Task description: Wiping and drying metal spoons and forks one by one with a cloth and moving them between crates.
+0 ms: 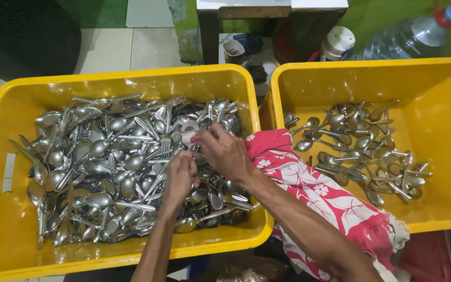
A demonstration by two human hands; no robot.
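both your hands work over the fuller yellow crate [6, 219]: right hand [225, 154] pinches a spoon [189, 130] by its bowl, left hand [180, 175] curls loosely onto the cutlery pile [105, 167], steadying it.

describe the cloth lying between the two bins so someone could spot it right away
Start from the two yellow plastic crates of metal spoons and forks standing side by side. The cloth drapes over their adjoining rims, under the person's right forearm. It is the only soft thing there: bright pink-red with a white flower print.
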